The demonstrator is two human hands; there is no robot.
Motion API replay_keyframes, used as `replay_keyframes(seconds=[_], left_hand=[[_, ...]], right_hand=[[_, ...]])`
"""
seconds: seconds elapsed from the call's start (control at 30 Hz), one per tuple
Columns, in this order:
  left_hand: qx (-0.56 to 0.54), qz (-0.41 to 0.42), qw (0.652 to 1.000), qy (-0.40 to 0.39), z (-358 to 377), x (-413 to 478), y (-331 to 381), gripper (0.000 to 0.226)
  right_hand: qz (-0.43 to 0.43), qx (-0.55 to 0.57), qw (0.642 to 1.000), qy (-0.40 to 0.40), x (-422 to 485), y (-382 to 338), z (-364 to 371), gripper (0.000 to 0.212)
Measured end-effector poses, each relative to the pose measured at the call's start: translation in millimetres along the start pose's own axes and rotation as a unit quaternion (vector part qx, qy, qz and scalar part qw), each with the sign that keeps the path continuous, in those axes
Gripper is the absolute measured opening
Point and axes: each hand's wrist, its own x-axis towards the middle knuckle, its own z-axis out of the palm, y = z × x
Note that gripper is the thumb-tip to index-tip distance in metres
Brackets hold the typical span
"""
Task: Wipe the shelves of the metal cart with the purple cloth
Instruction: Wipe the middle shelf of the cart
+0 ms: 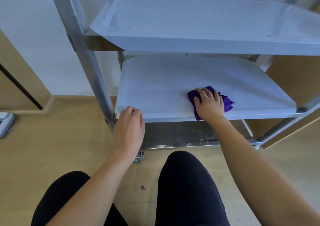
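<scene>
cart (pixel 81 52) x1 | shelves (pixel 190 21) x3 | cloth (pixel 227 103) x1 | L hand (pixel 129 127), R hand (pixel 209 103) — x2

Deep purple cloth (pixel 227 103), plain, on a pale grey-blue lower shelf (pixel 155 91) with faint whitish smears. Upper shelf (pixel 190 18) the same pale grey, dotted with small dark specks. Silver-grey cart frame (pixel 83 52). Light tan wood-look floor (pixel 52 148) with one dark spot (pixel 142 187). Black trousers (pixel 187 191). White wall (pixel 34 27), bluish in the shade.
</scene>
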Motion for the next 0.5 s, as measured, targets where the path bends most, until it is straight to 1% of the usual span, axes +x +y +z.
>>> replay_keyframes(seconds=[0.17, 0.23, 0.3, 0.33, 0.4, 0.5], left_hand=[[-0.016, -0.021, 1.0, -0.01, -1, 10, 0, 0.021], [-0.023, -0.02, 1.0, -0.002, -1, 11, -5, 0.02], [-0.029, -0.01, 1.0, 0.004, 0, 10, -10, 0.018], [-0.032, -0.005, 0.999, 0.008, 1, 10, -12, 0.018], [-0.039, -0.003, 0.999, 0.011, 2, 9, -13, 0.017], [-0.037, -0.013, 0.999, 0.012, 2, 7, -15, 0.013]], right_hand=[[0.015, -0.006, 1.0, 0.02, -1, 0, 3, 0.046], [0.028, -0.013, 0.999, 0.011, -1, -14, 7, 0.046], [0.017, -0.018, 1.0, 0.001, -4, -40, 15, 0.047], [-0.007, -0.016, 1.0, 0.0, -7, -59, 21, 0.047], [-0.085, -0.002, 0.996, -0.016, -16, -103, 34, 0.046], [-0.208, 0.02, 0.976, -0.058, -28, -160, 50, 0.045]])
